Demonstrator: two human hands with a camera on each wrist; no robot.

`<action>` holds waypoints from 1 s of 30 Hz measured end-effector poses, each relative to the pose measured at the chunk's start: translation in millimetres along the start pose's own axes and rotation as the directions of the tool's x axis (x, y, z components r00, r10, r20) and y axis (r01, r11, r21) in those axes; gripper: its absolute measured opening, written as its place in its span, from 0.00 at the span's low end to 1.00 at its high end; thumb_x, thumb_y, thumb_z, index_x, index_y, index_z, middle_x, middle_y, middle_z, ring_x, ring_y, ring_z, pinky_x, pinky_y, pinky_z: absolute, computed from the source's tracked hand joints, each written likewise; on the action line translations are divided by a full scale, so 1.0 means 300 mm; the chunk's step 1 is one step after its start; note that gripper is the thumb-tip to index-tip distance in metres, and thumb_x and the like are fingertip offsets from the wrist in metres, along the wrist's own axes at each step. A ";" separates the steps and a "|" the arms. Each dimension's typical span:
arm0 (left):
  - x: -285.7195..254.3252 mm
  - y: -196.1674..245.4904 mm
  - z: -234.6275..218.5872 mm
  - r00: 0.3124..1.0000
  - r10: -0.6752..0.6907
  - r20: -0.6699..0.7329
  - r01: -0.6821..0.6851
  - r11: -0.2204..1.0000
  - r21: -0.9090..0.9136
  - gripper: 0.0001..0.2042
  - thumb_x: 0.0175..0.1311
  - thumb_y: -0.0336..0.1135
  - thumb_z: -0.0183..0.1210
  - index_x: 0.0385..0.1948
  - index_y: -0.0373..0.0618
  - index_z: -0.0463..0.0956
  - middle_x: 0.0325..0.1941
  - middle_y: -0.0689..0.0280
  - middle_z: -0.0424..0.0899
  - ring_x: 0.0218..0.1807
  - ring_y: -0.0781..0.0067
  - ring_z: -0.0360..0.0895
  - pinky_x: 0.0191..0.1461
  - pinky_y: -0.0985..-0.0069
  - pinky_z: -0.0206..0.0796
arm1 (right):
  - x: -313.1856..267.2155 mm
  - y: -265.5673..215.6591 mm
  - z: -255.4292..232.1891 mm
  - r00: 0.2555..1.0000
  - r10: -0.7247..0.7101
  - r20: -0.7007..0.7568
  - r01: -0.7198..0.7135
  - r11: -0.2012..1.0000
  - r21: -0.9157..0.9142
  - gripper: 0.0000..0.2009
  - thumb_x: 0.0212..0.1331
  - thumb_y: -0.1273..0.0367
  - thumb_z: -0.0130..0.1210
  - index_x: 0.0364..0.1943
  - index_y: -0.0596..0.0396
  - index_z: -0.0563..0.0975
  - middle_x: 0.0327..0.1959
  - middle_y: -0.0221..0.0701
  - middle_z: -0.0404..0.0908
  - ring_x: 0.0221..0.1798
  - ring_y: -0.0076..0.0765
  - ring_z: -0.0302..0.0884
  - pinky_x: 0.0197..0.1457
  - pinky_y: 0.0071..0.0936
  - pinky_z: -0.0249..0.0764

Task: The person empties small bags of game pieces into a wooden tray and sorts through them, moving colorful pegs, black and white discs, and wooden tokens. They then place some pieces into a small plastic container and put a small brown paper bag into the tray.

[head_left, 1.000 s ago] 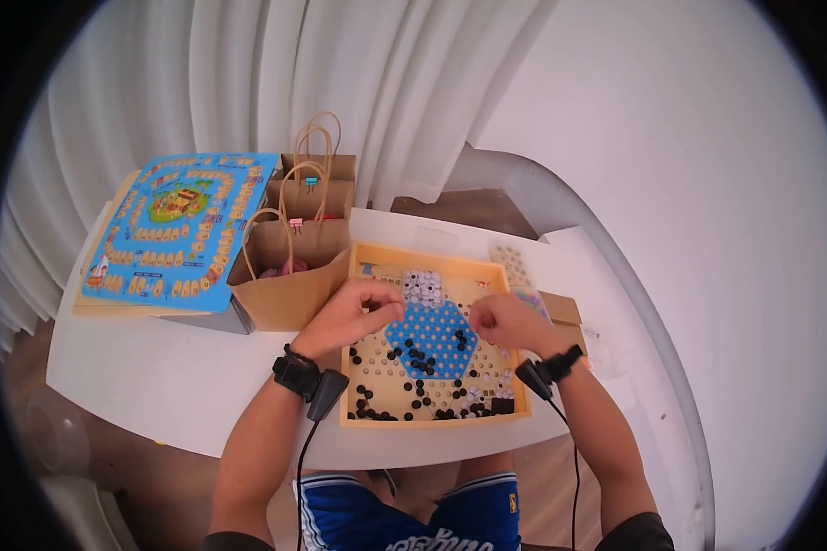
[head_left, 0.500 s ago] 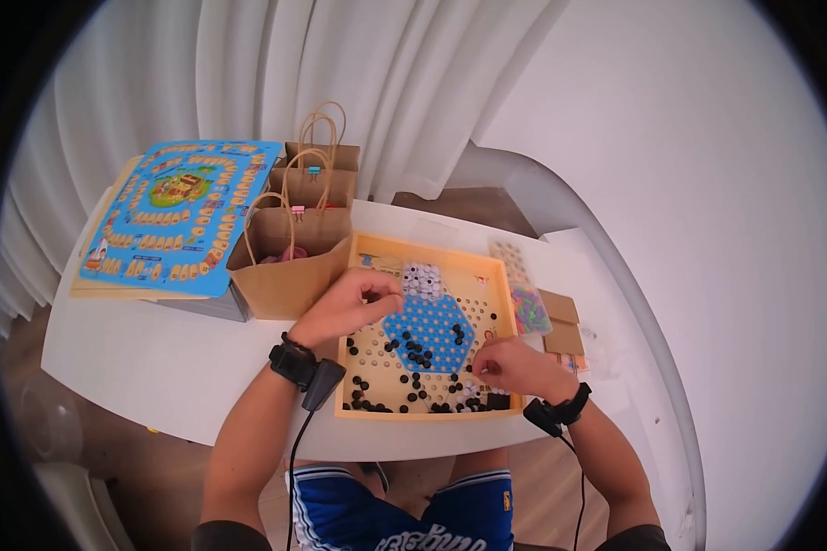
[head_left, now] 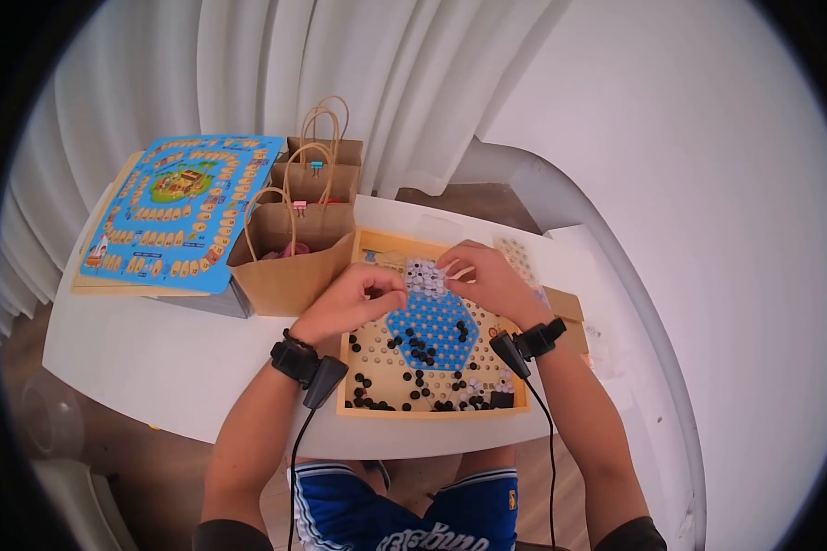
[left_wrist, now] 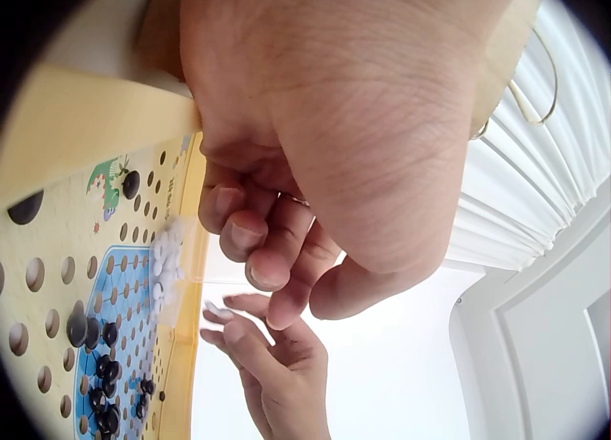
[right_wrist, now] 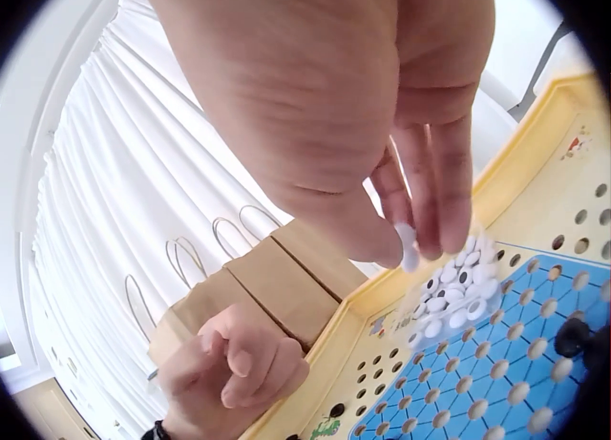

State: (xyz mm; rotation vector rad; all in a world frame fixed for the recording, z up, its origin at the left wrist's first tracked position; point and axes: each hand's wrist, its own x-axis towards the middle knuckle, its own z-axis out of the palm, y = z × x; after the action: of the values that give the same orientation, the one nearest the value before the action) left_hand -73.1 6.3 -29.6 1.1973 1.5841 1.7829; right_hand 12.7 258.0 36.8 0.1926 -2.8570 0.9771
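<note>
Between thumb and fingers, my right hand (head_left: 489,283) pinches a white game stone (right_wrist: 409,247). It is held just over a clear container of white stones (right_wrist: 460,289) at the back of the wooden game tray (head_left: 344,393). My left hand (head_left: 351,301) hovers over the tray's left side, fingers loosely curled, thumb near the index finger, nothing visible in its grasp. A blue hexagonal board pattern (head_left: 432,317) covers the tray's middle. Black stones (head_left: 421,354) lie on it, and more are scattered along the near side. Loose white stones (head_left: 473,390) sit at the near right.
Brown paper bags (head_left: 289,275) with handles stand left of the tray. Beyond them lies a blue printed game board (head_left: 179,216) on a stack. A small brown box (head_left: 565,312) and a sheet of small round pieces (head_left: 516,255) are at the right. White curtains (head_left: 358,83) hang behind.
My right hand dipped to the tray's near right among the white stones, then rose to the back container with a white stone. My left hand has stayed nearly in place.
</note>
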 end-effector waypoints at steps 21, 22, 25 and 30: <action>-0.002 -0.016 -0.005 1.000 0.025 0.014 -0.026 1.000 0.017 0.07 0.71 0.32 0.62 0.33 0.40 0.82 0.27 0.75 0.80 0.29 0.88 0.70 0.34 0.82 0.63 | -0.382 -0.068 0.024 0.916 0.092 0.391 -0.015 0.981 -0.195 0.07 0.58 0.76 0.64 0.41 0.59 0.83 0.35 0.40 0.85 0.40 0.46 0.85 0.45 0.38 0.80; -0.001 -0.014 -0.006 1.000 0.024 0.012 -0.024 1.000 0.017 0.07 0.71 0.32 0.62 0.33 0.40 0.82 0.27 0.75 0.80 0.29 0.88 0.70 0.34 0.82 0.63 | -0.381 -0.066 0.025 0.920 0.093 0.381 -0.018 0.980 -0.197 0.07 0.58 0.75 0.63 0.40 0.58 0.83 0.35 0.40 0.85 0.39 0.46 0.85 0.45 0.37 0.80; -0.004 -0.015 -0.010 1.000 0.003 0.019 -0.003 0.999 0.034 0.07 0.70 0.32 0.63 0.33 0.40 0.82 0.27 0.75 0.80 0.29 0.88 0.70 0.34 0.83 0.63 | -0.353 -0.044 -0.002 0.910 0.110 0.401 -0.037 0.982 -0.186 0.06 0.61 0.75 0.64 0.41 0.58 0.83 0.36 0.35 0.85 0.36 0.37 0.85 0.42 0.33 0.80; 0.000 -0.007 -0.001 1.000 0.021 0.011 -0.021 1.000 0.017 0.06 0.70 0.32 0.62 0.34 0.40 0.82 0.28 0.75 0.82 0.30 0.88 0.71 0.34 0.83 0.64 | -0.185 -0.041 -0.043 0.984 0.047 0.169 -0.033 0.996 -0.087 0.06 0.62 0.75 0.62 0.42 0.58 0.84 0.38 0.34 0.86 0.38 0.34 0.86 0.46 0.30 0.83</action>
State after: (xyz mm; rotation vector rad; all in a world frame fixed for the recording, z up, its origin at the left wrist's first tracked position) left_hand -73.7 6.7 -31.7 1.2340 1.5888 1.7765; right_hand 70.1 260.9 46.0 0.2221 -3.0626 0.8855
